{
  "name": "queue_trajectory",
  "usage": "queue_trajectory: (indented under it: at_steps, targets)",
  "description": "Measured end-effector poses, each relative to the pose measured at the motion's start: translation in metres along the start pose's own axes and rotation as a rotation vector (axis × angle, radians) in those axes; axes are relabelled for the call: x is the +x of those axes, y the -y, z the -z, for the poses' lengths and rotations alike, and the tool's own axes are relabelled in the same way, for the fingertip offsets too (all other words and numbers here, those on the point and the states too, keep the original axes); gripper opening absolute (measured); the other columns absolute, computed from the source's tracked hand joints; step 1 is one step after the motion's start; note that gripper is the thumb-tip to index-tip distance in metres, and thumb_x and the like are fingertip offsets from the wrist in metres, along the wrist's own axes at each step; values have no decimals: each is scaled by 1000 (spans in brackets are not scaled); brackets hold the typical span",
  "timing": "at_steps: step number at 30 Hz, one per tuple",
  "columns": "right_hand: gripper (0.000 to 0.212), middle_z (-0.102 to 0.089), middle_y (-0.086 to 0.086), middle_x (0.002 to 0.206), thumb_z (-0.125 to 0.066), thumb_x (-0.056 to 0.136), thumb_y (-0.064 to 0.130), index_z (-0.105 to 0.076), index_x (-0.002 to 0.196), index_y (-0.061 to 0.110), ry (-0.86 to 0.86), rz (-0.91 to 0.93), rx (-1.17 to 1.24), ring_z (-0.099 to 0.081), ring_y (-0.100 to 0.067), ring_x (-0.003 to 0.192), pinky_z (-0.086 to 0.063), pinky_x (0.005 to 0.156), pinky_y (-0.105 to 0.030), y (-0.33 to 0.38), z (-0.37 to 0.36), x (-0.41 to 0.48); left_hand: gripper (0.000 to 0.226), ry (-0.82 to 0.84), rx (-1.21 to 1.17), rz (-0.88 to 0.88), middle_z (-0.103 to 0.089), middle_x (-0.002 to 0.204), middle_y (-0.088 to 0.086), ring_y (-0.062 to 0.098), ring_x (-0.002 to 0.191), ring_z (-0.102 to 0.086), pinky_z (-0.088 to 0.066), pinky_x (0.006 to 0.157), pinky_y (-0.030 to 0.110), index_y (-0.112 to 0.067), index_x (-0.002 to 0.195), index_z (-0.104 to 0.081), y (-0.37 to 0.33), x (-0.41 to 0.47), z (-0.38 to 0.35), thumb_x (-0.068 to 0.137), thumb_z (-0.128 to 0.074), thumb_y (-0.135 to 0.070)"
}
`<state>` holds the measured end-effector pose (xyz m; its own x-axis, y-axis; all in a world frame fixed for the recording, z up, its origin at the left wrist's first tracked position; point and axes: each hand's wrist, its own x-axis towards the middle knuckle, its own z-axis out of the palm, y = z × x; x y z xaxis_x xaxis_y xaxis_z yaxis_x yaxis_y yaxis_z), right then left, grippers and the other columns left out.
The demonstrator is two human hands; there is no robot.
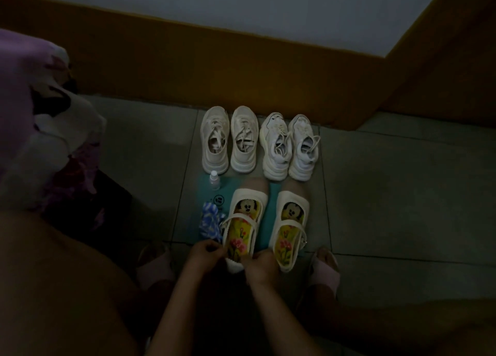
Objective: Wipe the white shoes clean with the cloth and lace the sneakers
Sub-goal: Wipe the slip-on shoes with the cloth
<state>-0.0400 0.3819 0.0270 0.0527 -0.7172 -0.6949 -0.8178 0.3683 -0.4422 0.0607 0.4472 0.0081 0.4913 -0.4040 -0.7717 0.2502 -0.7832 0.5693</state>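
Gripping the heel of the white strap shoe (243, 222), your left grip (206, 256) has its fingers curled over the heel's left rim. Your right grip (261, 267) is closed round the heel's right side. The light is too dim to tell finer finger placement.

The shoe rests sole down on a teal mat (266, 221), toe pointing away from you. The second strap shoe (291, 221) lies parallel, just to its right. The blue-and-white cloth (210, 221) lies crumpled just beside the held shoe's left edge. A small bottle (214, 180) stands upright beyond the cloth.

Farther out on the tiled floor (389, 194), the beige sneakers (214, 151) and white sneakers (300, 151) sit side by side near the wall, laces loose. A heap of clothing (40, 114) lies at far left.
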Motion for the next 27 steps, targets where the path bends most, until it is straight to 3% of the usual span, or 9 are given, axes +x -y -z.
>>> queue_trajectory:
  at_steps: [5, 9, 12, 14, 16, 18, 22, 25, 27]
  targets:
    - [24, -70, -14, 91, -65, 81, 26, -66, 87, 2, -18, -34, -40, -68, -31, 82, -52, 63, -34, -5, -10, 5, 12, -7, -5, 0, -60, 84, 11, 18, 81, -55, -39, 71, 24, -10, 73, -60, 2, 1, -4, 84, -61, -5]
    - [22, -66, -11, 103, -60, 85, 24, -63, 100, 9, -39, -39, -265, -64, -30, 96, -47, 68, -32, -1, -9, 8, 4, -23, 22, -36, -60, 84, 9, 15, 79, -54, -39, 66, 21, -6, 81, -62, 1, -2, -4, 85, -60, -5]
    - [24, -66, -10, 102, -61, 85, 29, -61, 99, 9, -3, -39, -282, -65, -31, 93, -50, 69, -30, -4, -9, 9, 19, -43, 11, -55, -59, 69, 3, 15, 71, -54, -41, 53, 16, -9, 67, -61, -2, -5, -4, 84, -59, -1]
    - [34, -68, -15, 97, -67, 80, 35, -60, 95, 5, 138, -83, -96, -67, -30, 72, -57, 55, -32, -3, -9, 7, 30, -55, 14, -63, -57, 59, -6, 10, 65, -55, -42, 58, 19, -19, 59, -56, -5, -4, 0, 84, -61, -4]
    - [47, -68, -17, 95, -73, 74, 40, -59, 98, 1, 223, -122, 9, -61, -24, 53, -45, 34, -22, 0, -7, 9, 32, -49, 25, -69, -56, 51, -10, 1, 53, -52, -41, 55, 19, -20, 56, -54, -9, -4, 3, 85, -61, -7]
    - [52, -68, -17, 95, -75, 72, 42, -59, 100, 1, 215, -119, -9, -59, -22, 50, -39, 30, -18, -2, -5, 13, 33, -38, 49, -58, -55, 56, -6, 2, 54, -48, -40, 55, 22, -20, 56, -54, -9, -5, 2, 85, -61, -7]
    - [41, -68, -10, 93, -70, 74, 43, -61, 96, 10, 59, -86, -147, -68, -29, 76, -58, 59, -34, -2, -14, 14, 34, -41, 68, -44, -53, 56, -8, 9, 63, -53, -40, 55, 20, -22, 55, -54, -7, -6, -1, 85, -60, -5]
    - [29, -67, -10, 99, -67, 79, 30, -63, 99, 10, -8, -45, -186, -65, -29, 91, -44, 62, -28, -2, -15, 13, 34, -45, 60, -31, -53, 39, -14, 1, 50, -50, -39, 55, 21, -21, 54, -55, -9, -7, -2, 85, -61, -9]
    - [28, -68, -11, 94, -66, 80, 31, -64, 95, 8, -20, -1, -126, -66, -28, 86, -42, 59, -27, -5, -15, 14, 33, -62, 41, -12, -53, 39, -14, 5, 52, -50, -39, 53, 20, -19, 54, -55, -11, -8, -2, 85, -62, -10]
